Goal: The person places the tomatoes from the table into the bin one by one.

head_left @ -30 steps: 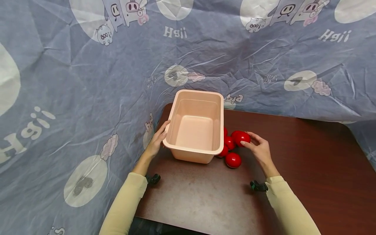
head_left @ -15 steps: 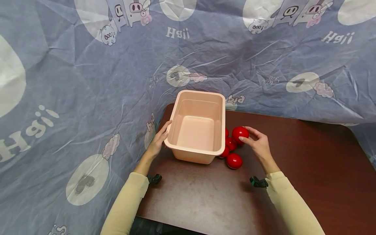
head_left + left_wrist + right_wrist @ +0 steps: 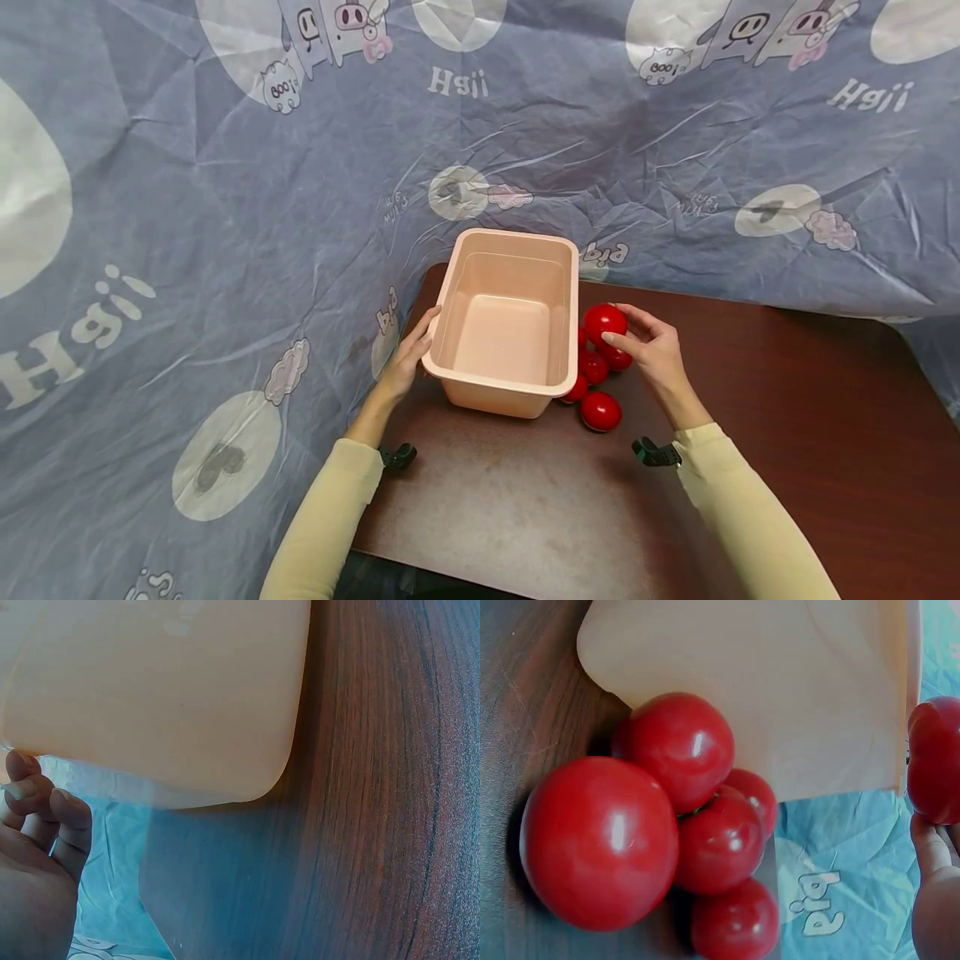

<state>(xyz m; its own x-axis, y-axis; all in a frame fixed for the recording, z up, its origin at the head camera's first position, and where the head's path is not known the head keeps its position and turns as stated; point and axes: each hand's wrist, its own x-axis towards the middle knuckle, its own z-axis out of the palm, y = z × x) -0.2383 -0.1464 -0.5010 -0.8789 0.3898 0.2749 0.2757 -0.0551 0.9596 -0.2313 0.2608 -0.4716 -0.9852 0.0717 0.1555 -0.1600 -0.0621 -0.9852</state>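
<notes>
As the head view shows, the bin (image 3: 504,340) — long axis pointing away — lies just left of the tomato (image 3: 604,322) the right hand (image 3: 657,352) pinches. Left wrist: the left hand (image 3: 37,874) grips the bin's rim, fingers curled; right wrist: the tomato is near rim height.

My right hand (image 3: 658,354) has a shiny red tomato (image 3: 604,322) pinched between thumb and fingers, just beside the right rim of this peach-coloured bin (image 3: 491,400). From up here it hides bits of a couple of the other tomatoes (image 3: 592,367), which are bunched up along that side of the bin, with one of them nearer to me than the rest. My left hand (image 3: 405,358) is holding the bin by its left rim. Everything's on a brown table (image 3: 510,500), and there's a crinkly blue-grey sheet (image 3: 300,167) with cartoon prints behind it and off to the left. I've got pale yellow sleeves (image 3: 750,508) on, fwiw.
</notes>
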